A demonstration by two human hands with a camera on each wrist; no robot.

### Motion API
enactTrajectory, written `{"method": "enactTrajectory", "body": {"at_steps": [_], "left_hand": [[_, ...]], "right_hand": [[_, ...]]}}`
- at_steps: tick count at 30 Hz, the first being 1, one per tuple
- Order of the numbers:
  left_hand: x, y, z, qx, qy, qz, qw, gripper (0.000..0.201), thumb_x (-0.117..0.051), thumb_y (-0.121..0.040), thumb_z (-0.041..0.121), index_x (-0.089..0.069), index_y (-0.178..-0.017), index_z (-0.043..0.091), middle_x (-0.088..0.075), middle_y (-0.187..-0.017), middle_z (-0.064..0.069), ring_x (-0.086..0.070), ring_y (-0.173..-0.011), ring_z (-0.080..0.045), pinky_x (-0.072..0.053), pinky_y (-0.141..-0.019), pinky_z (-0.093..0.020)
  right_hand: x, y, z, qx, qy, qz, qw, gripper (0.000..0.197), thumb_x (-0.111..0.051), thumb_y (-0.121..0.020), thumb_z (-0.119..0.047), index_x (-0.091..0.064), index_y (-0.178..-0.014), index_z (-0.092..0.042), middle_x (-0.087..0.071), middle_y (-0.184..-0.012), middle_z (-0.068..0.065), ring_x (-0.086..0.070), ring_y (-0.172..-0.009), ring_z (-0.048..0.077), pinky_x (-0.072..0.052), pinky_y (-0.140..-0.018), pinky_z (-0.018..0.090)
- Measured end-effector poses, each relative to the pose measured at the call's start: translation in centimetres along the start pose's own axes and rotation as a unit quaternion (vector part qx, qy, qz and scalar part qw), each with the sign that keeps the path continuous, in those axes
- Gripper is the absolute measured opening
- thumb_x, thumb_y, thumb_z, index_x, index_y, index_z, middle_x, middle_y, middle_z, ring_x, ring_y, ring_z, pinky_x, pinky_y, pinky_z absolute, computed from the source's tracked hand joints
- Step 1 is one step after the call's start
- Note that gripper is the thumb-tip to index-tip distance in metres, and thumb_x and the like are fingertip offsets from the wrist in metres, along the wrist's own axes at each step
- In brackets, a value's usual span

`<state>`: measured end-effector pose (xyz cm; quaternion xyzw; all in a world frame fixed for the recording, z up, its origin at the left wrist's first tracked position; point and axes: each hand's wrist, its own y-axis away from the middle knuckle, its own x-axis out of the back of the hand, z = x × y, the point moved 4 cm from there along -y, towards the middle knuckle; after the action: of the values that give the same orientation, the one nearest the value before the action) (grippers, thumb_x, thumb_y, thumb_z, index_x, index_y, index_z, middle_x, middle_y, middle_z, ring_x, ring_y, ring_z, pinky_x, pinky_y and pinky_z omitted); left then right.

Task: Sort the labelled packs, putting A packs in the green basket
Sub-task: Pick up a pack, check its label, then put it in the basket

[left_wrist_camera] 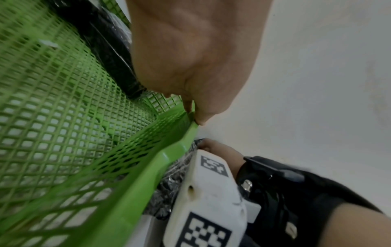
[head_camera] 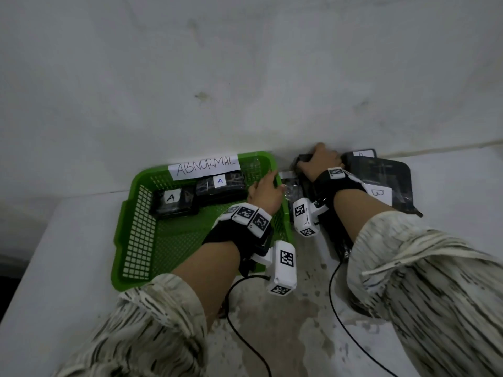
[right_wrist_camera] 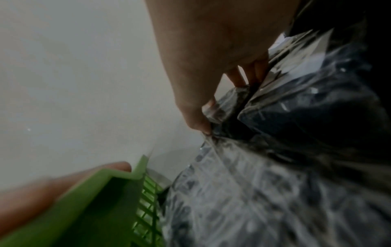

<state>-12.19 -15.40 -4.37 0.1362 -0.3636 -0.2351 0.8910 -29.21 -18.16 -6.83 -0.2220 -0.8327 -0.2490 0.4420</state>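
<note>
My left hand (head_camera: 265,193) pinches the basket (head_camera: 136,240) rim steady while my right hand (head_camera: 322,159) grips a pack (head_camera: 302,159); I should check its label before lifting.

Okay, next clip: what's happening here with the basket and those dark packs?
A person is sorting plastic-wrapped dark packs. The green basket, tagged ABNORMAL, already holds two packs labelled A. The left hand pinches the basket's right rim, seemingly steadying it. The right hand grips a pack from the pile beside the basket, by the wall; its label is not visible. A pack marked B lies in that pile, outside the basket.
</note>
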Motion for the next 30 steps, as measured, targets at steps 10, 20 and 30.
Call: {"method": "enactTrajectory", "body": {"at_steps": [10, 20, 30], "left_hand": [[2.9, 4.0, 0.4, -0.045, 0.100, 0.027, 0.994, 0.047, -0.040, -0.099, 0.021, -0.030, -0.145, 0.021, -0.039, -0.147, -0.009, -0.032, -0.136, -0.032, -0.035, -0.108, -0.042], [4.8, 11.4, -1.5, -0.124, 0.272, 0.015, 0.954, 0.050, -0.048, -0.096, 0.024, -0.032, -0.144, 0.021, -0.043, -0.143, -0.009, -0.042, -0.131, -0.022, -0.035, -0.108, -0.036], [4.6, 14.9, -5.3, -0.079, 0.342, -0.024, 0.936, 0.046, -0.058, -0.091, 0.016, -0.045, -0.134, 0.016, -0.061, -0.110, -0.010, -0.059, -0.099, -0.026, -0.048, -0.093, -0.044]], "right_hand": [[5.0, 5.1, -2.0, 0.063, -0.454, -0.022, 0.889, 0.010, -0.047, -0.094, -0.027, -0.051, -0.095, -0.017, -0.053, -0.094, 0.002, -0.053, -0.086, 0.019, -0.043, -0.066, 0.029], [3.1, 16.6, -3.4, 0.000, -0.530, -0.291, 0.797, 0.050, -0.022, -0.096, -0.044, -0.061, -0.093, -0.013, -0.061, -0.068, 0.010, -0.057, -0.051, 0.018, -0.042, -0.042, 0.018], [-0.2, 21.5, -3.1, 0.036, -0.342, -0.370, 0.863, 0.070, -0.022, -0.092, -0.068, -0.065, -0.108, -0.016, -0.069, -0.102, 0.016, -0.065, -0.083, 0.028, -0.052, -0.070, 0.033]]}}
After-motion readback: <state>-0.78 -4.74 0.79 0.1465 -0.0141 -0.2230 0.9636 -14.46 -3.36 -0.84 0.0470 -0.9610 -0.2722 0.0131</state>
